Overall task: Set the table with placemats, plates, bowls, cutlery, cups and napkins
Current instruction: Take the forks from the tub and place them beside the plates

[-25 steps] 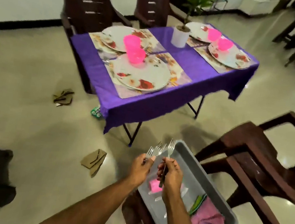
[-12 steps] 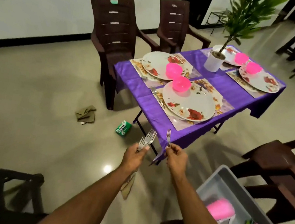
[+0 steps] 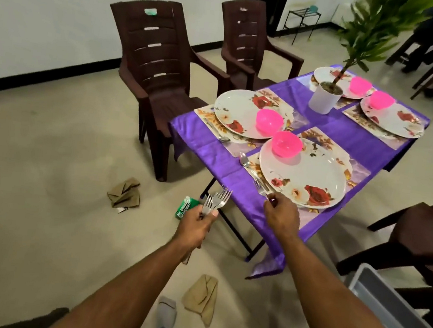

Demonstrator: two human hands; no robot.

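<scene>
left hand (image 3: 197,224) grips a bunch of forks (image 3: 217,199) off the worktop's (image 3: 206,146) corner | right hand (image 3: 281,215) pinches one fork (image 3: 261,187) over the placemat beside the near plate (image 3: 304,174)

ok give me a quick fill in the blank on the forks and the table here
1. The left hand grips a bunch of ____.
2. The right hand holds one fork beside the nearest ____.
3. Each plate carries a pink ____.
4. The tablecloth is ____.

Missing words: forks; plate; bowl; purple
</scene>
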